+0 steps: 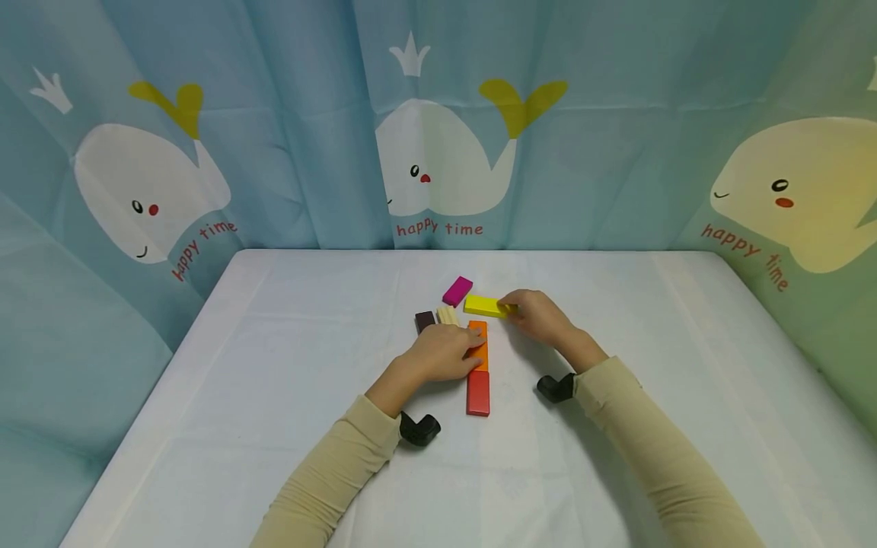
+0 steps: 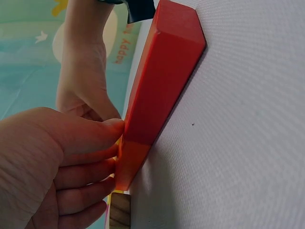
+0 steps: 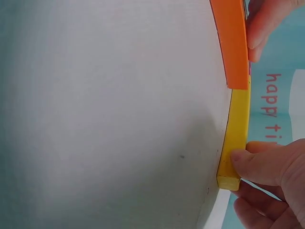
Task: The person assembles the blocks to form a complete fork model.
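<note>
My left hand (image 1: 441, 354) lies beside an orange block (image 3: 233, 43), its fingertips touching the block's left side. The left wrist view shows the thumb where the orange block meets a red block (image 1: 478, 394), end to end in one line. A yellow block (image 1: 483, 306) lies crosswise past the orange one's far end. My right hand (image 1: 537, 316) pinches its right end between thumb and fingers. Near the left knuckles are a dark brown block (image 1: 424, 320) and pale cream pieces (image 1: 448, 315), both partly hidden by that hand. A magenta block (image 1: 457, 291) lies slanted beyond them.
A white cloth covers the table (image 1: 205, 396). Behind it hangs a blue-green curtain (image 1: 308, 152) printed with whales. Black wrist-worn devices (image 1: 419, 428) stick out from both beige sleeves (image 1: 336, 472), low over the cloth.
</note>
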### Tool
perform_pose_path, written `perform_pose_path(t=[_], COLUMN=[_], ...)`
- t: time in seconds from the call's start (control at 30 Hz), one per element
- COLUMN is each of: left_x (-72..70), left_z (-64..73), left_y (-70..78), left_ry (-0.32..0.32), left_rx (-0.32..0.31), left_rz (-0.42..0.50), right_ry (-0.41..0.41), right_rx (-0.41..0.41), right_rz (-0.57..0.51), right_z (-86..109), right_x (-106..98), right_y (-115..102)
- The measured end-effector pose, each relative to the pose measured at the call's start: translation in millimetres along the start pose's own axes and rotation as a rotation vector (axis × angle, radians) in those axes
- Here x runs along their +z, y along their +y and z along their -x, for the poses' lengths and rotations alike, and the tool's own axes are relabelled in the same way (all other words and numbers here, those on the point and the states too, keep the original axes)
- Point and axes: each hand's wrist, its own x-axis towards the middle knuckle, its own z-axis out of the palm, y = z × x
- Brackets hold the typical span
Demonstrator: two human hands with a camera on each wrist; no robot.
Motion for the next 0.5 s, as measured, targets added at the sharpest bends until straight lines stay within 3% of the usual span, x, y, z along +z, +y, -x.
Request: perform_pose_path(t=[0.5], left_x=[1.2], left_z=[-0.6], left_y=[-2.2], left_ry=[-0.008], left_rx=[-0.007], left_rz=[0.011], right_ry=[0.001], right_rx=[-0.028], right_rz=[-0.011], right_z=[-0.9], right_x=[3.3], right_y=[-4.6])
